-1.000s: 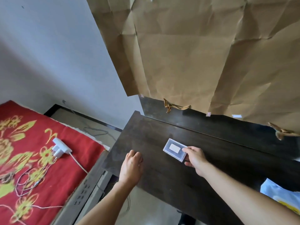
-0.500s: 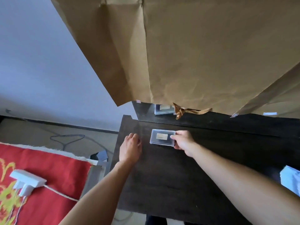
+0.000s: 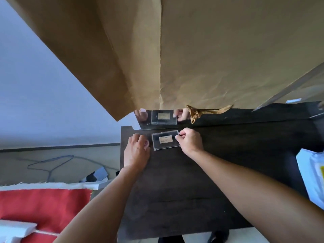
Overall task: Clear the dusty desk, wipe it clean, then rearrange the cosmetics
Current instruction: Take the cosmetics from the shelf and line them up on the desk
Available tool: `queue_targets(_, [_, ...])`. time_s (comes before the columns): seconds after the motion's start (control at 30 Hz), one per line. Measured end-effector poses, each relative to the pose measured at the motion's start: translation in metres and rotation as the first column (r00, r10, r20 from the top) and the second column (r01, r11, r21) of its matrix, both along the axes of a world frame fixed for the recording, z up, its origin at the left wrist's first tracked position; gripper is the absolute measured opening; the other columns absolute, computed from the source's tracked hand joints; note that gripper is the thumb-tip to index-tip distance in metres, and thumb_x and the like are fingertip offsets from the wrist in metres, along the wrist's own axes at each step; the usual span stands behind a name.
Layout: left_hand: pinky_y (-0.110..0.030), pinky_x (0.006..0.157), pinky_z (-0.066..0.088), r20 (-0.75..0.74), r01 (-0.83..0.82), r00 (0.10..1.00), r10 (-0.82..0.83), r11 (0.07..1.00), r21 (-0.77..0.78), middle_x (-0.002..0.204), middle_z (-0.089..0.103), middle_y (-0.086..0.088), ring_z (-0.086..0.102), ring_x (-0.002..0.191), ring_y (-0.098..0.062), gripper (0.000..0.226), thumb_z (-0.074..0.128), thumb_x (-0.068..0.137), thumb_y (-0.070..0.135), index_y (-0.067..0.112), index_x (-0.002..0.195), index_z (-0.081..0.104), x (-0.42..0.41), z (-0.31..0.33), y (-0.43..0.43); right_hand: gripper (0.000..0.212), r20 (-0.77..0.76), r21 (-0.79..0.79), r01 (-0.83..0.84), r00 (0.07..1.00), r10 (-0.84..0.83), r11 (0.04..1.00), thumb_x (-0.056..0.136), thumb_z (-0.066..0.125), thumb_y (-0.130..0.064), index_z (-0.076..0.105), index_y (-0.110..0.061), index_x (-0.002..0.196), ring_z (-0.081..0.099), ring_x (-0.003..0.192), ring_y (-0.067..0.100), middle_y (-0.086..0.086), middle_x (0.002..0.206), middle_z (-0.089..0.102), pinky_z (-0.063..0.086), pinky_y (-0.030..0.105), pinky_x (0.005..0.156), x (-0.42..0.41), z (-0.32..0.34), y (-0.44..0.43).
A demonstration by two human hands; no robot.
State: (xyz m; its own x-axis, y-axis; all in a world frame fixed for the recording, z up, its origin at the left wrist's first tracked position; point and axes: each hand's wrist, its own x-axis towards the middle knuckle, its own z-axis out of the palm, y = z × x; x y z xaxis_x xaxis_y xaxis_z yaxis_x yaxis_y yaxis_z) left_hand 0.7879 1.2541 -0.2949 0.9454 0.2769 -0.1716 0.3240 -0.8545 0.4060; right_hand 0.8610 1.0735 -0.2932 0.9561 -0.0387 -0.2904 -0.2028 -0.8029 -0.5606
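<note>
Fingers [image 3: 179,136] of right hand [image 3: 191,141] pinch clear case [image 3: 165,140] beside mirror [image 3: 145,125]; left hand [image 3: 136,152] rests relaxed. Set case flat, square to mirror.

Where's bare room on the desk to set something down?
Bare desk lies between the forearms toward the front edge, and from the right hand across to the white bag. Crowded: back-left corner, with clear case and left hand.

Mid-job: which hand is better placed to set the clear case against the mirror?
Right. The right hand pinches the clear case at its right edge; the left hand lies on the desk beside it, holding nothing.
</note>
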Motion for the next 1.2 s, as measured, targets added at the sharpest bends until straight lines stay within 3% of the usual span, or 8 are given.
queue_targets(0.1, [-0.038,0.094,0.046,0.071,-0.016,0.997,0.012,0.998,0.055,0.127,0.054,-0.007,0.047,0.113,-0.027,0.023,0.058,0.091,0.023,0.015,0.111,0.063,-0.006,0.009,-0.008,0.024,-0.035,0.065,0.037,0.999,-0.035,0.997,0.084,0.067,-0.028,0.068,-0.01,0.1,0.065,0.084,0.021,0.005,0.091,0.071,0.045,0.023,0.068,-0.007,0.007,-0.021])
queue_targets(0.2, [-0.04,0.091,0.049,0.116,0.017,0.993,-0.022,0.999,0.046,0.121,0.059,-0.009,0.052,0.108,-0.028,0.025,0.062,0.088,0.017,0.012,0.112,0.064,-0.015,0.023,-0.033,0.024,-0.035,0.103,0.054,0.998,-0.051,0.993,0.084,0.067,-0.029,0.067,-0.011,0.101,0.065,0.085,0.021,0.004,0.088,0.069,0.047,0.026,0.07,-0.018,0.018,-0.058])
queue_targets(0.4, [-0.038,0.058,0.047,0.118,0.165,0.98,-0.162,0.986,-0.016,0.088,0.063,-0.01,0.061,0.081,-0.035,0.007,0.062,0.08,0.01,0.009,0.087,0.062,-0.03,0.053,-0.13,0.026,-0.034,0.129,0.072,0.997,-0.068,0.989,0.083,0.064,-0.03,0.064,-0.014,0.104,0.063,0.083,0.019,-0.009,0.07,0.058,0.048,0.03,0.075,-0.049,0.041,-0.165])
queue_targets(0.53, [-0.038,0.062,0.048,0.165,0.237,0.958,-0.235,0.971,0.004,0.09,0.062,-0.009,0.061,0.084,-0.032,0.011,0.06,0.081,0.012,0.011,0.092,0.063,-0.041,0.067,-0.213,0.025,0.02,0.139,0.089,0.995,-0.093,0.986,0.083,0.064,-0.03,0.064,-0.018,0.105,0.062,0.081,0.018,-0.011,0.07,0.056,0.047,0.029,0.075,-0.076,0.056,-0.25])
queue_targets(0.9, [-0.035,0.07,0.048,0.231,0.495,0.852,-0.469,0.866,-0.067,0.102,0.064,-0.005,0.062,0.09,-0.029,0.019,0.056,0.083,0.014,0.014,0.101,0.065,-0.067,0.101,-0.486,0.022,0.097,0.156,0.314,0.939,-0.331,0.937,0.08,0.068,-0.022,0.067,-0.014,0.101,0.066,0.086,0.025,0.008,0.084,0.071,0.05,0.033,0.079,-0.149,0.093,-0.521])
queue_targets(1.1, [-0.032,0.08,0.046,0.175,0.588,0.8,-0.573,0.808,-0.043,0.119,0.059,0.003,0.059,0.105,-0.021,0.028,0.047,0.093,0.021,0.02,0.118,0.06,-0.051,0.105,-0.575,0.02,0.06,0.141,0.422,0.899,-0.433,0.896,0.082,0.067,-0.027,0.068,-0.018,0.1,0.066,0.088,0.019,0.003,0.09,0.072,0.051,0.03,0.082,-0.158,0.093,-0.609])
queue_targets(1.2, [-0.029,0.08,0.048,0.174,0.611,0.785,-0.595,0.79,-0.059,0.115,0.062,0.003,0.061,0.099,-0.018,0.028,0.044,0.094,0.02,0.019,0.118,0.06,-0.032,0.102,-0.602,0.02,0.024,0.139,0.432,0.898,-0.439,0.891,0.083,0.066,-0.028,0.067,-0.019,0.101,0.066,0.088,0.018,0.002,0.091,0.07,0.05,0.028,0.079,-0.146,0.088,-0.638])
